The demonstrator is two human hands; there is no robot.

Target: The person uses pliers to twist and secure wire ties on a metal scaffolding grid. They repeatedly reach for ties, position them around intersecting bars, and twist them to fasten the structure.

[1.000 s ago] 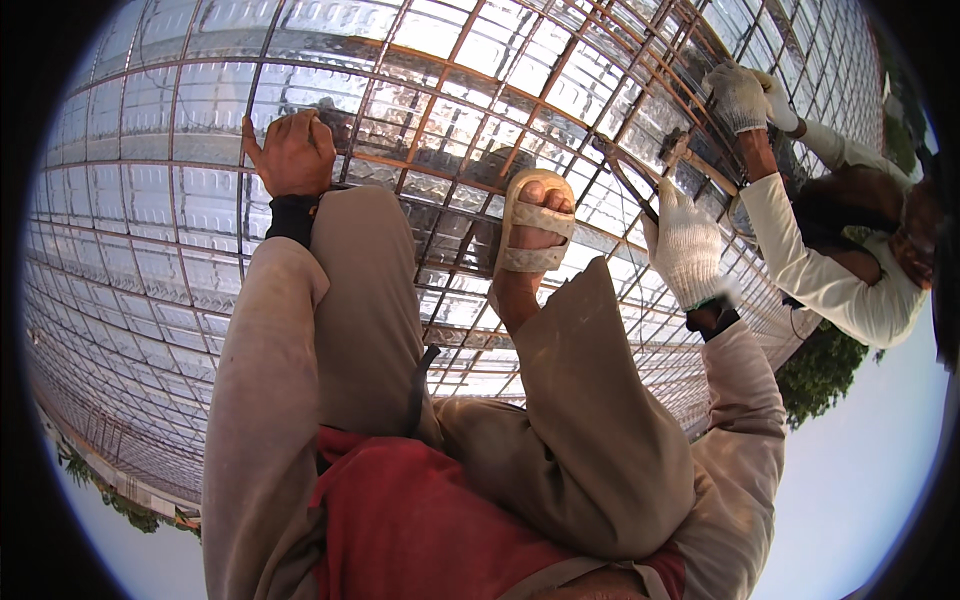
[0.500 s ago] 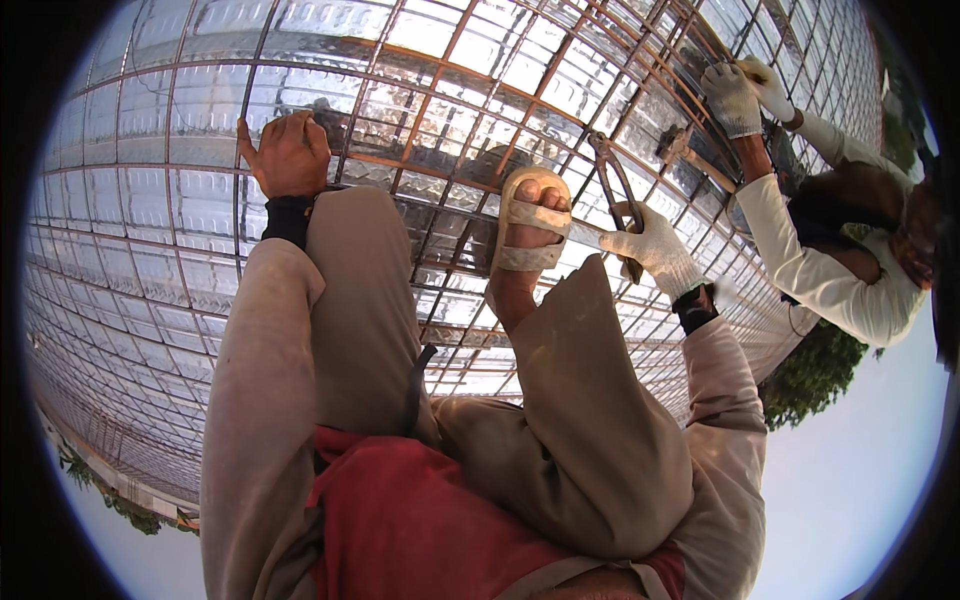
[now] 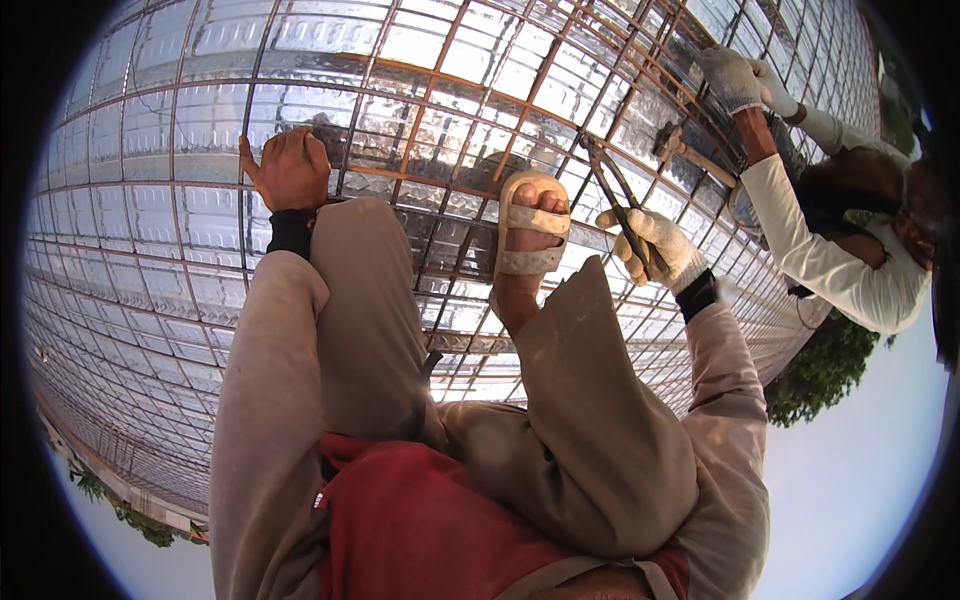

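My bare left hand point(image 3: 288, 170) is over the steel bar mesh point(image 3: 245, 215), left of my knee. Its fingers are bent, with the outermost reaching along a bar; the fingertips and anything under them are hidden. In a white knitted glove, my right hand point(image 3: 660, 248) grips the handles of long dark pincers point(image 3: 597, 160). Their jaws point away from me, close over the mesh. Beside the pincers, my sandalled foot point(image 3: 533, 225) stands on the bars.
A wooden-handled hammer point(image 3: 695, 155) lies on the mesh to the right. Past it, a co-worker's gloved hands point(image 3: 735, 78) are at the bars. Shiny ribbed metal sheeting point(image 3: 215, 135) lies beneath the mesh. A tree point(image 3: 825, 370) stands beyond the right side.
My right hand has shifted slightly nearer, and its fingers have moved around the pincers' handles. The pincers have turned slightly. My left hand stays in nearly the same place on the mesh.
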